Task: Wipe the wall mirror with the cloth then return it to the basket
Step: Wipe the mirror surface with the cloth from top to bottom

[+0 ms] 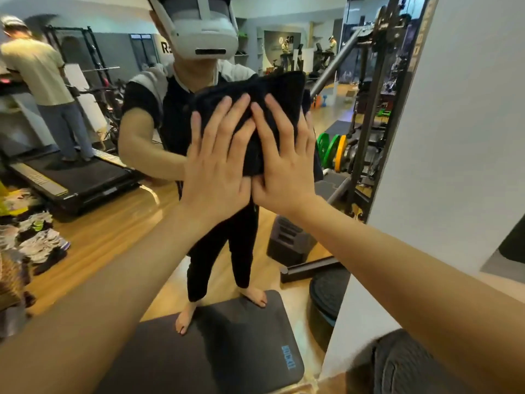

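- Your left hand (218, 166) and right hand (284, 163) lie flat, fingers straight, side by side, pressing one black cloth (272, 92) against the wall mirror (119, 223).
- The cloth sits under your fingers and sticks out above them.
- In the mirror you see one treadmill (71, 177) and some green weight plates (326, 149).
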Tool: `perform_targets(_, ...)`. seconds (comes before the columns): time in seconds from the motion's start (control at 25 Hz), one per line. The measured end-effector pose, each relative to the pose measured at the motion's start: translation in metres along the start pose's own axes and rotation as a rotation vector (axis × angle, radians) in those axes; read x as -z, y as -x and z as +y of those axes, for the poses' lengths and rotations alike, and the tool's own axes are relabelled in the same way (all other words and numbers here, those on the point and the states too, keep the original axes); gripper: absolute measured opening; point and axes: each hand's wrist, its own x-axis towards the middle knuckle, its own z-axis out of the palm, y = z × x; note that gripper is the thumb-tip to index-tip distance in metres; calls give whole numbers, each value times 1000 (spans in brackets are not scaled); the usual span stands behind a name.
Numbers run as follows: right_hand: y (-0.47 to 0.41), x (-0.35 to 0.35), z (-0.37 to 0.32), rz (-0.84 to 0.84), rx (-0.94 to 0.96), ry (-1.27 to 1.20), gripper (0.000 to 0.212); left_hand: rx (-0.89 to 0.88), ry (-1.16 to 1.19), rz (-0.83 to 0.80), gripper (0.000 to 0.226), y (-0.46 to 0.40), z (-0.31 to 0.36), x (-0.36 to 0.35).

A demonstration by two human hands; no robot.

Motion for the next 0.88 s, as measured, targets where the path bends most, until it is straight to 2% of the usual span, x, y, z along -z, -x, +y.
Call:
perform_targets(0.16, -6, -22, -64, 30, -89, -46, 80, -87, -131, 1, 54, 21, -56, 29)
perform_targets(0.28, -2, -33, -93, -16, -6, -104, 75, -1, -148, 39, 46, 53, -74, 35)
perform_targets(0.36, -1, -34, -87, -31, 72, -103, 70, 53, -150, 80, 44, 59, -70, 26)
perform_targets(0.48, 1, -23, -40, -5, 171, -54, 60, 90, -140, 145, 44, 43, -35, -3)
perform_targets(0.76, 19, 35, 142, 109, 170, 109, 55, 58, -108, 243, 41, -46, 109, -106)
perform_targets(0.88, 28, 48, 184, 149, 153, 137, 54, 43, -95, 257, 46, -67, 142, -134)
